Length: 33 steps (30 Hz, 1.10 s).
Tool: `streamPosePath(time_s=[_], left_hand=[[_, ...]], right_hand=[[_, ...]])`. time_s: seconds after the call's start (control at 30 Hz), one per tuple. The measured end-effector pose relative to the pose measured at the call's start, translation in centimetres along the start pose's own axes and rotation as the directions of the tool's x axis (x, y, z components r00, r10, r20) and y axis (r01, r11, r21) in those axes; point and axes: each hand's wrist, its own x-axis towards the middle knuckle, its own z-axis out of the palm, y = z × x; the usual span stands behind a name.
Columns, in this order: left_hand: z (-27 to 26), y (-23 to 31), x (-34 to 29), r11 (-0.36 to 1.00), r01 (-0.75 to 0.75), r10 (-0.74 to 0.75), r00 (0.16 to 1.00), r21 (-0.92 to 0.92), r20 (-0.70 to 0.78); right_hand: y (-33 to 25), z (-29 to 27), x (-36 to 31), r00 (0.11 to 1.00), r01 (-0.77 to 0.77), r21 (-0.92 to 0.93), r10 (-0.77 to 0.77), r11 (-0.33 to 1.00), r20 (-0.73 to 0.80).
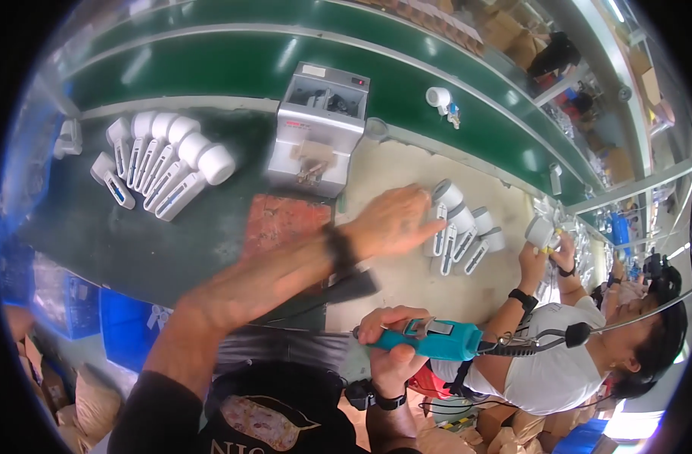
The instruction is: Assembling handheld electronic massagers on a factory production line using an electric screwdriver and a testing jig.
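My left hand [391, 219] reaches across the bench, thumb and fingers apart. It is right beside a group of white plastic housings [453, 219], each with a round head and a slotted handle. The fingertips are at the nearest one; whether they touch it I cannot tell. Lower down, my right hand [395, 348] is wrapped round a teal electric screwdriver [444, 340], which lies level with its tip toward the left. A cord and a coiled hanger run from its rear to the right. More white housings [160, 163] lie fanned out at the left.
A grey screw feeder [318, 129] stands at the back, beyond a red mat [289, 221]. Behind it runs a green conveyor belt [406, 94] carrying a white part [439, 97]. At the right a co-worker [550, 348] handles another housing [541, 231]. Blue bins [126, 329] sit at lower left.
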Motion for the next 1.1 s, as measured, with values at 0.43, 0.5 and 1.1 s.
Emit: streamPosePath(time_s=[0.43,0.5,1.1], left_hand=[[2.8,-3.5,1.2,0.984,0.086,-0.074,0.994,0.153,-0.087],[-1.0,-2.2,-1.3,0.997,0.031,-0.029,0.999,0.068,-0.020],[-11.6,-2.5,-14.2,0.957,-0.158,0.180,0.981,0.242,-0.072]], right_hand=[[0.1,-2.3,-0.8,0.996,0.021,-0.173,-0.037,0.985,-0.087],[1.2,-3.0,-0.2,0.992,-0.013,-0.196,-0.011,0.981,-0.123],[1.1,3.5,6.6,0.994,0.055,-0.355,-0.086,0.933,-0.073]])
